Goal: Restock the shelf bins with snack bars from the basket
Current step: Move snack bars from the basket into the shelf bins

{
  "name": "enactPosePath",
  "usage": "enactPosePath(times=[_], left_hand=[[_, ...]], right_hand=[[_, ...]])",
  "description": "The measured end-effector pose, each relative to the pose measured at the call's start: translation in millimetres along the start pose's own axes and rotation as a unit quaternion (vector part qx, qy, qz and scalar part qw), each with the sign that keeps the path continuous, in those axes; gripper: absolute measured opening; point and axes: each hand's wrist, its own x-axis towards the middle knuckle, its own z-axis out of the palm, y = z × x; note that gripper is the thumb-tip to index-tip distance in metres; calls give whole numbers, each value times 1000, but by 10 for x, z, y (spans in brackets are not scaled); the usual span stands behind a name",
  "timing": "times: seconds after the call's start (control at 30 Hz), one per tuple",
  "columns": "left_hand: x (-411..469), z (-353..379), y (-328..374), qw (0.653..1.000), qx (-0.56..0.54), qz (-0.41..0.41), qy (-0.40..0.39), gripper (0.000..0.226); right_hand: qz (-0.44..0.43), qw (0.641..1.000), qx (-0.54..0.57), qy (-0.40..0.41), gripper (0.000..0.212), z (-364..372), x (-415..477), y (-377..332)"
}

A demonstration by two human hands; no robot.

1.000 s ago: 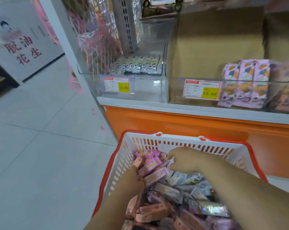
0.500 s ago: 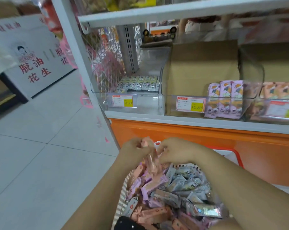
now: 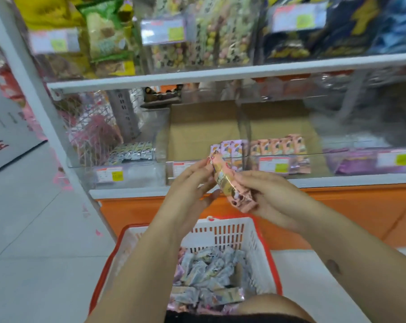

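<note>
Both hands hold a small stack of pink-wrapped snack bars (image 3: 230,183) in front of the lower shelf. My left hand (image 3: 192,183) touches the stack's upper end with its fingertips. My right hand (image 3: 267,194) grips the lower end from the right. Below them sits the red-rimmed white basket (image 3: 223,234), with several silver and pink bars (image 3: 211,271) inside. Clear shelf bins stand behind: one with silver bars (image 3: 132,153), one with purple bars (image 3: 230,148), one with pink bars (image 3: 279,148).
An orange base panel (image 3: 360,210) runs under the lower shelf. The upper shelf (image 3: 220,73) carries bagged snacks and price tags. A cardboard box (image 3: 202,127) stands behind the middle bins. Grey tiled floor (image 3: 34,229) lies to the left.
Both hands have come up out of the basket with pink bars and now hold them at the height of the lower bins. The view has tilted upward.
</note>
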Motion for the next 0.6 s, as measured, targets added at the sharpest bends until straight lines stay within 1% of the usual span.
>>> enactPosePath(times=[0.03, 0.1, 0.2, 0.33, 0.43, 0.47, 0.5, 0.53, 0.6], left_hand=[[1, 94, -18, 1000, -8, -2, -9, 38], [14, 274, -70, 999, -30, -5, -23, 41], [32, 491, -159, 998, -47, -11, -35, 39], [54, 647, -274, 998, -4, -23, -64, 23], [116, 726, -301, 997, 38, -20, -62, 19], [140, 758, -299, 996, 59, -15, -60, 19], [165, 791, -296, 995, 83, -9, -55, 19], [203, 821, -301, 993, 110, -4, -46, 19], [273, 885, -309, 987, 156, 4, -32, 17]], right_hand=[[11, 999, 32, 4, 18, -64, -70, -64], [18, 998, 65, 18, 16, -187, -179, -169], [17, 996, 63, 60, 16, -372, -297, -260], [35, 993, 43, 101, 16, -607, -385, -314], [13, 991, 28, 128, 24, -776, -392, -334], [-9, 990, -4, 137, 25, -817, -393, -339], [-38, 985, -69, 151, 25, -855, -395, -337], [-74, 971, -156, 168, 27, -883, -399, -332], [-154, 912, -323, 199, 36, -940, -387, -289]])
